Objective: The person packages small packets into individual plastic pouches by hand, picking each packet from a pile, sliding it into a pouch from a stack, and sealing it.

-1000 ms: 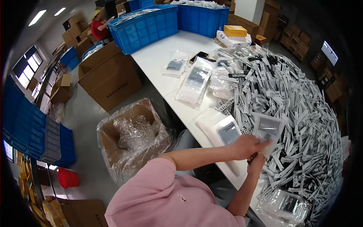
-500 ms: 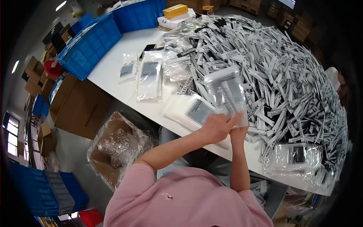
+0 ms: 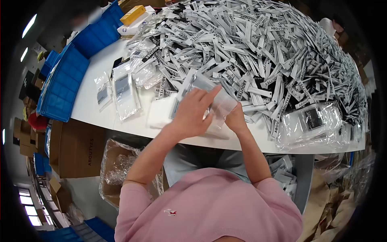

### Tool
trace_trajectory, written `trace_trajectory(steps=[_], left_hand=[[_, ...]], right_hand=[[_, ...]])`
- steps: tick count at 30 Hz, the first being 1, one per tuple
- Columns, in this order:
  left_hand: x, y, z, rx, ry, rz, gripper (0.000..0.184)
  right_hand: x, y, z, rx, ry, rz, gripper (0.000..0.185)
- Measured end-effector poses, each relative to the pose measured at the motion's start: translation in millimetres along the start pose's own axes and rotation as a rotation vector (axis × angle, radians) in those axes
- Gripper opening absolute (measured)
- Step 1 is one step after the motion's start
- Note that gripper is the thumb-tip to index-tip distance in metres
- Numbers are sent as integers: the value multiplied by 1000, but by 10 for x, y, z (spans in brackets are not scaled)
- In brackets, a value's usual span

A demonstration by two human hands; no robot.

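Observation:
A clear plastic bag [image 3: 224, 103] with a grey printed panel is held tilted above the table's front part. My right hand [image 3: 236, 118] is closed on its lower right edge; the fingertips are partly hidden behind it. Across the bag's left side lies my left hand [image 3: 193, 112], index finger stretched out over the plastic and thumb apart. Below and left of that hand, a stack of white bags [image 3: 159, 114] rests on the table, partly covered by it. Behind both hands rises a big heap of narrow packets [image 3: 250, 44] lettered "ABOUTYES", white and black.
More clear bags [image 3: 128, 97] lie left on the white table [image 3: 90, 94]; another bag stack [image 3: 310, 121] sits at right. Blue crates [image 3: 64, 80] line the left edge. A brown carton [image 3: 76, 149] and a plastic-lined box [image 3: 117, 161] stand below. A yellow box [image 3: 132, 15] is at the back.
The view has shifted, so the table sits differently in it. The bag has tilted over to the left, and my left hand has moved from its lower edge onto its left side, fingers spreading.

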State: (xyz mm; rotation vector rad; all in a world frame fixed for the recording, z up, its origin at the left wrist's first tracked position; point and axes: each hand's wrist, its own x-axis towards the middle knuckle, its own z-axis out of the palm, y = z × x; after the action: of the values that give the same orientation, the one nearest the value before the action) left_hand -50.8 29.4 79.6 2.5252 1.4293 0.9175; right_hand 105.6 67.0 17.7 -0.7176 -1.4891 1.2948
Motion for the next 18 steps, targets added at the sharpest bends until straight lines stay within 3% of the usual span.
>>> trace_trajectory(steps=[2,3,5,6,8,10,13,15,18], left_hand=[[144,-43,-156,250,-7,121,78],[185,-104,-205,89,-74,102,69],[278,-184,-330,-198,-428,-249,56],[270,-243,-309,-288,-380,-242,36],[233,-277,-254,-434,-417,-316,30],[191,-279,-195,-641,-437,-395,14],[142,-282,-175,-642,-474,-440,12],[76,-347,-139,-630,-446,-466,10],[16,-376,-119,-543,-412,-517,8]], right_hand=[[-36,75,-90,-66,-106,15,21],[-39,22,-76,-64,-193,61,19],[-43,58,-111,81,-320,172,15],[-28,39,-134,80,-310,173,15],[-29,-14,-147,142,-318,282,14],[-28,-16,-124,78,-282,234,15],[-4,1,-172,-121,-412,152,15],[-39,67,-175,158,-402,286,14],[-92,-22,-242,268,-306,336,16]])
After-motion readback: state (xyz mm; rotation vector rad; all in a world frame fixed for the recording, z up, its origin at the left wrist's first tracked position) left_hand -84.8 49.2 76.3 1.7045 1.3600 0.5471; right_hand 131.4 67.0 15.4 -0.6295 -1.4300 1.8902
